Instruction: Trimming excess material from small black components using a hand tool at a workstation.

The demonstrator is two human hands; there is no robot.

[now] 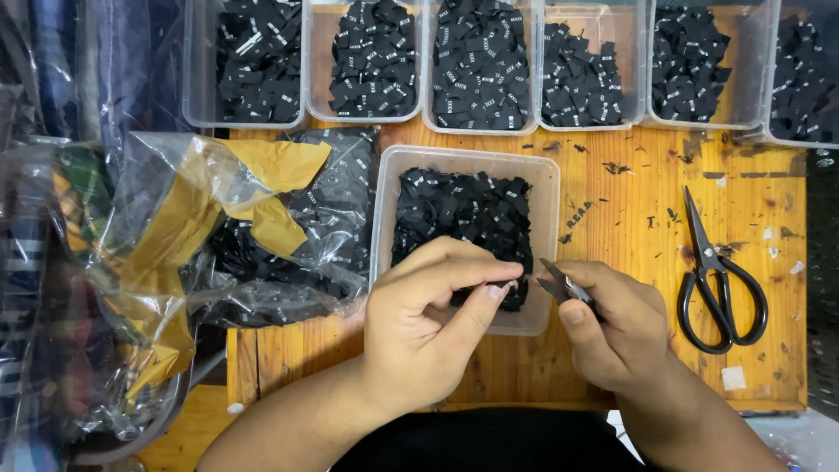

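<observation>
My left hand (428, 319) pinches a small black fabric label (509, 285) between thumb and forefinger, over the near edge of a clear plastic tub (384, 188) heaped with black labels (463, 214). My right hand (616, 328) grips small metal thread snips (559, 284), blades pointing left toward the pinched label and almost touching it. Both hands hover just above the wooden table (629, 201).
Large black scissors (717, 280) lie on the table to the right. Several clear tubs of black labels (481, 65) line the far edge. A crumpled clear bag (262, 227) with black labels and yellow tape sits at the left, beside more bagged cloth.
</observation>
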